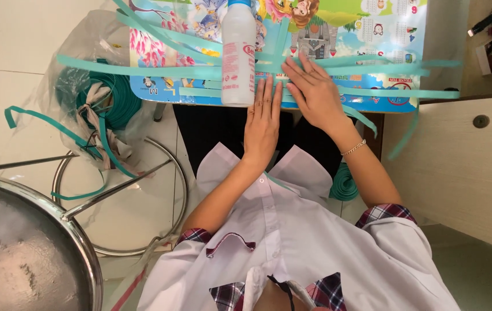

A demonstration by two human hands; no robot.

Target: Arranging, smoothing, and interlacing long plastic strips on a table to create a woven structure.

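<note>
Several long teal plastic strips (142, 69) lie crossed over a colourful picture board (372, 34) in front of me. A white plastic bottle (238, 52) lies on the strips near the board's middle. My left hand (263, 124) rests flat at the board's near edge, fingertips on the strips just right of the bottle. My right hand (315, 92) lies flat beside it, palm down, pressing on the crossing strips. Neither hand grips anything. A thin bracelet sits on my right wrist.
A clear plastic bag (84, 52) holding a coil of teal strip (110, 101) lies at left on the white floor. Below it stand a metal ring frame (171, 167) and a round metal surface (21, 259). Another teal coil (344, 183) sits by my right arm. A wooden cabinet (459, 167) stands at right.
</note>
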